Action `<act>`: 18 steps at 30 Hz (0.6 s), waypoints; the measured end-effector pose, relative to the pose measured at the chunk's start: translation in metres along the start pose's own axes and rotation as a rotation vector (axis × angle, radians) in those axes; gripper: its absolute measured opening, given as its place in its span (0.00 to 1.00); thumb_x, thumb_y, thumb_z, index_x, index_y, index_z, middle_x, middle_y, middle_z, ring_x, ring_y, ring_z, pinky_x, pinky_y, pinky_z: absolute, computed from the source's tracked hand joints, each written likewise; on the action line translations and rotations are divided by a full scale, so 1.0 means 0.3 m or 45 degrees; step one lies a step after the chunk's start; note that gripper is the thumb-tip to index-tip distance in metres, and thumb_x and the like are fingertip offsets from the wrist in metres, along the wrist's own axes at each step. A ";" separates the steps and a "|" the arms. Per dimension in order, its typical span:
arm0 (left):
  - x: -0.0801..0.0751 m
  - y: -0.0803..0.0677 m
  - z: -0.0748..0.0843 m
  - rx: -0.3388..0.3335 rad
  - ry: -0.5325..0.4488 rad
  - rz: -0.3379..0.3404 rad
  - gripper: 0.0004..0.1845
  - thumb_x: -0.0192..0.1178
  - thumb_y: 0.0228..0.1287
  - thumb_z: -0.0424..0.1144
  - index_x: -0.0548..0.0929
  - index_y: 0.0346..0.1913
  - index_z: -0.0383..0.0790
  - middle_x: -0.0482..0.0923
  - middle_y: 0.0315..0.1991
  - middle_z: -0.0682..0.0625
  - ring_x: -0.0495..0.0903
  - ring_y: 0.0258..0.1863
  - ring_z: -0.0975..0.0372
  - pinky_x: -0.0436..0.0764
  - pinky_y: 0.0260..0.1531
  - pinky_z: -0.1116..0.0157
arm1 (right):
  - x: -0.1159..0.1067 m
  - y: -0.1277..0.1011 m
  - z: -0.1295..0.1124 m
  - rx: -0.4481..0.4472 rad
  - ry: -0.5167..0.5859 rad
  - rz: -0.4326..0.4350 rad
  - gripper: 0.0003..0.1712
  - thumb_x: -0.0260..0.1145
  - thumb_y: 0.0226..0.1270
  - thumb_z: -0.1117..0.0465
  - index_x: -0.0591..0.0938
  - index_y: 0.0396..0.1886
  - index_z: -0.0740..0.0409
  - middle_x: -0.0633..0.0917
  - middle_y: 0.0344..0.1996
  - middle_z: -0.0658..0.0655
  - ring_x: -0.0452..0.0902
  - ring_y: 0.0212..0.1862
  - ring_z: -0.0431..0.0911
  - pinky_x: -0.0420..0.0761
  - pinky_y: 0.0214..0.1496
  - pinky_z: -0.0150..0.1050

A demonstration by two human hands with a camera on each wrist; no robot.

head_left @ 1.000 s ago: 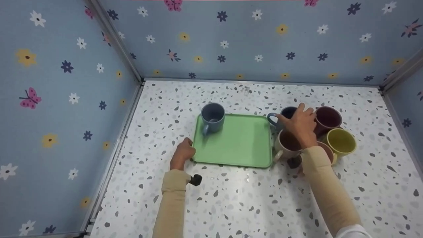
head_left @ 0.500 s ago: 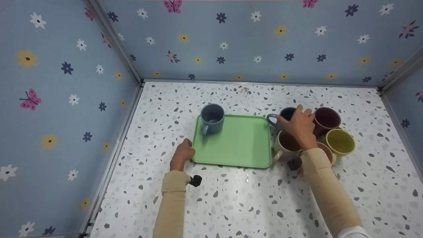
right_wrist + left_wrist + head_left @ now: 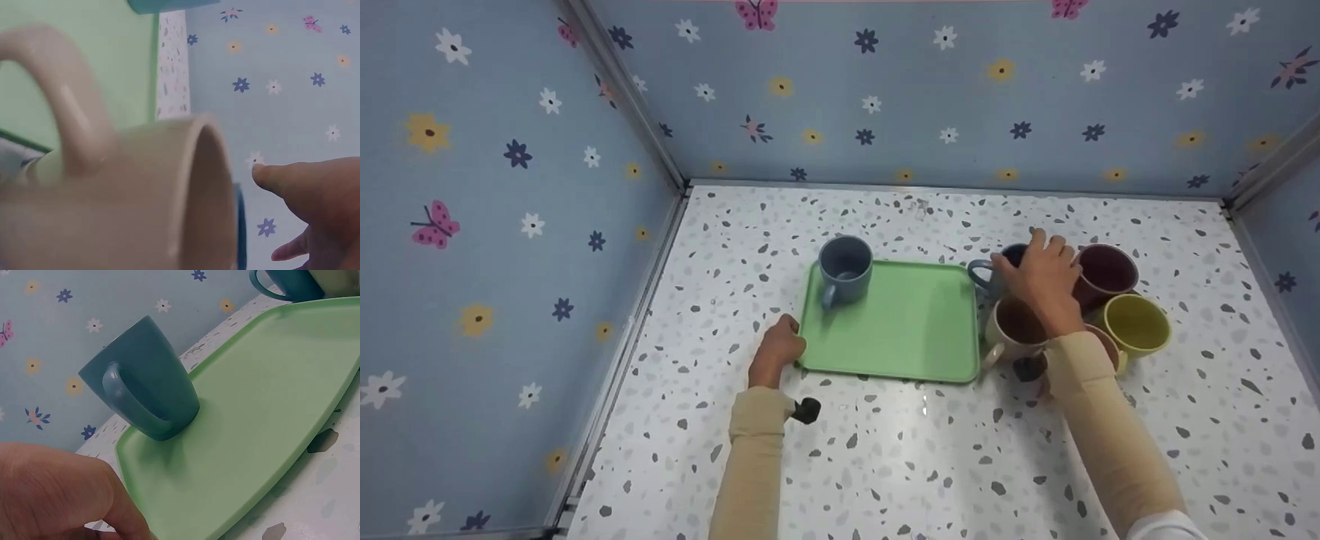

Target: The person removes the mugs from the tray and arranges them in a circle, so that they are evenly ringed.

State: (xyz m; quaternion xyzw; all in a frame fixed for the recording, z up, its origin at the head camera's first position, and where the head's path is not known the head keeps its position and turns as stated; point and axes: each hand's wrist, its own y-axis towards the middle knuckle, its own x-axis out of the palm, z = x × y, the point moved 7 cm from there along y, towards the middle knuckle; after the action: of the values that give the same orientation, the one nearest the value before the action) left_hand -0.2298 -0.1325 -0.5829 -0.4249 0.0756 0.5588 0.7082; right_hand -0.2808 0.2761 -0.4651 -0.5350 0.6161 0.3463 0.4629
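Dark blue mug (image 3: 997, 268) stood on the speckled tabletop (image 3: 885, 450), just off the green tray's (image 3: 900, 322) far right corner, handle toward the tray. Right hand (image 3: 1039, 281) lay over its rim, fingers curled down round it; over the past second the hand had barely shifted, and the mug had not left the table. Grasp looked settled, lift not yet begun. Left hand (image 3: 778, 349) stayed pinched on the tray's near left corner, steadying it. Grey-blue mug (image 3: 143, 379) sat upright in the tray's far left corner. Beige mug (image 3: 1014, 324), maroon mug (image 3: 1104, 271) and yellow mug (image 3: 1134, 324) crowded the right hand closely.
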 end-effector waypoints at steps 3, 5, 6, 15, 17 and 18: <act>0.000 -0.002 0.002 0.005 0.000 0.004 0.18 0.41 0.60 0.30 0.67 0.53 0.34 0.71 0.47 0.38 0.69 0.42 0.52 0.69 0.44 0.57 | -0.018 0.002 -0.060 -0.116 0.043 0.091 0.47 0.58 0.65 0.41 0.56 0.69 0.71 0.59 0.63 0.79 0.54 0.65 0.72 0.57 0.63 0.67; -0.002 -0.004 0.006 0.016 -0.003 0.016 0.17 0.41 0.59 0.29 0.67 0.52 0.34 0.71 0.45 0.38 0.69 0.42 0.52 0.69 0.43 0.57 | -0.025 0.002 -0.109 -0.214 0.107 0.148 0.43 0.59 0.66 0.46 0.58 0.68 0.71 0.61 0.63 0.77 0.55 0.66 0.70 0.59 0.64 0.63; -0.003 -0.005 0.007 0.021 -0.004 0.019 0.17 0.41 0.59 0.29 0.67 0.51 0.33 0.70 0.44 0.39 0.68 0.41 0.52 0.69 0.43 0.57 | -0.027 0.001 -0.134 -0.265 0.152 0.172 0.40 0.60 0.66 0.48 0.60 0.68 0.70 0.61 0.63 0.76 0.56 0.66 0.68 0.59 0.65 0.62; -0.003 -0.005 0.010 0.037 0.015 0.023 0.15 0.41 0.58 0.29 0.67 0.49 0.34 0.65 0.37 0.43 0.65 0.36 0.54 0.64 0.38 0.60 | 0.035 -0.020 -0.347 -0.595 0.465 0.131 0.34 0.62 0.66 0.58 0.63 0.68 0.63 0.65 0.64 0.68 0.63 0.65 0.59 0.65 0.64 0.54; -0.005 -0.006 0.009 0.042 0.012 0.030 0.14 0.41 0.58 0.28 0.66 0.48 0.33 0.64 0.35 0.44 0.64 0.35 0.55 0.63 0.38 0.60 | 0.061 -0.024 -0.388 -0.656 0.481 0.085 0.34 0.62 0.66 0.58 0.62 0.69 0.62 0.64 0.65 0.67 0.61 0.67 0.58 0.64 0.66 0.54; -0.005 -0.006 0.008 0.043 0.007 0.031 0.14 0.41 0.57 0.28 0.66 0.48 0.33 0.63 0.35 0.44 0.63 0.35 0.55 0.63 0.37 0.60 | 0.075 -0.026 -0.408 -0.683 0.484 0.062 0.35 0.63 0.66 0.58 0.62 0.70 0.61 0.63 0.65 0.67 0.60 0.68 0.58 0.64 0.66 0.54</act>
State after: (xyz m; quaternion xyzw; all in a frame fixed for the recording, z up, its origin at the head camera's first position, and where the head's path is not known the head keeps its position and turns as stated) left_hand -0.2296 -0.1320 -0.5795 -0.4135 0.0922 0.5649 0.7081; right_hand -0.2975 0.1544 -0.4451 -0.6779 0.5910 0.4011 0.1739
